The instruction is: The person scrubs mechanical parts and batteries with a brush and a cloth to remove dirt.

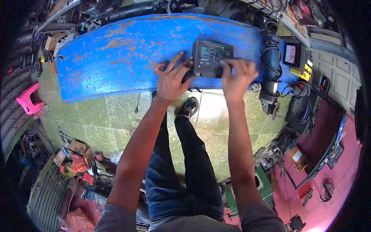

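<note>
A black box-shaped case (207,58) with pale printing on its upper face lies on the blue bench. My left hand (173,79) is at its left side, fingers spread, with the fingertips and thumb close against the near left corner. Over the right front part of the case is my right hand (238,75), its fingers curled together. Whether anything small is pinched in them is hidden. A small light-coloured square mark shows near the front left corner of the case.
The long blue bench (116,58) has worn paint. An angle grinder (268,96) with its cord lies at the right end, near a black battery (292,54). A pink stool (31,98) stands on the left. Cardboard, tools and cables crowd the floor.
</note>
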`<control>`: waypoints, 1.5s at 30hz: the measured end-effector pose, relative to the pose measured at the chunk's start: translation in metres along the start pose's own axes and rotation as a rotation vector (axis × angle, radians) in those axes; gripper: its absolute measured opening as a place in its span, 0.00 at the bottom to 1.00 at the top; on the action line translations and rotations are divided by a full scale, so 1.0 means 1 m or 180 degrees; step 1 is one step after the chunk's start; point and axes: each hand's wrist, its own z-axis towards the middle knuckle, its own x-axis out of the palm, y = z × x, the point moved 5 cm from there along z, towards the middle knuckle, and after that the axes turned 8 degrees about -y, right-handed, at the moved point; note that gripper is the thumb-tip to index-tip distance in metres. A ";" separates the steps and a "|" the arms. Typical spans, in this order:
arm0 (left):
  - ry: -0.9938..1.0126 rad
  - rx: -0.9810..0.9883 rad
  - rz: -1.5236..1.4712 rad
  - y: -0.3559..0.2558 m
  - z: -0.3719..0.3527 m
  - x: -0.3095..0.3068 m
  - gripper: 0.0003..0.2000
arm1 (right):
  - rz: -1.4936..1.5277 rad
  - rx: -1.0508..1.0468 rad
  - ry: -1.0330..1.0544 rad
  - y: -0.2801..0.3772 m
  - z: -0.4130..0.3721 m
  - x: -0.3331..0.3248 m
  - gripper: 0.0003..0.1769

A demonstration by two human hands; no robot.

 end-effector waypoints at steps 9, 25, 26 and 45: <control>-0.0041 -0.0044 -0.0014 -0.003 0.003 -0.003 0.14 | 0.0273 -0.0563 0.0026 0.022 0.040 0.039 0.06; -0.0092 0.0055 0.0021 0.000 0.002 -0.002 0.14 | 0.0336 -0.0345 0.0135 0.019 0.022 0.018 0.08; -0.0041 0.0050 0.0078 0.000 0.001 -0.001 0.14 | 0.0574 -0.0590 0.0379 0.030 0.010 0.014 0.08; -0.0148 0.0097 -0.0062 -0.004 0.002 -0.002 0.17 | 0.0022 0.0278 -0.0099 -0.010 -0.022 -0.021 0.09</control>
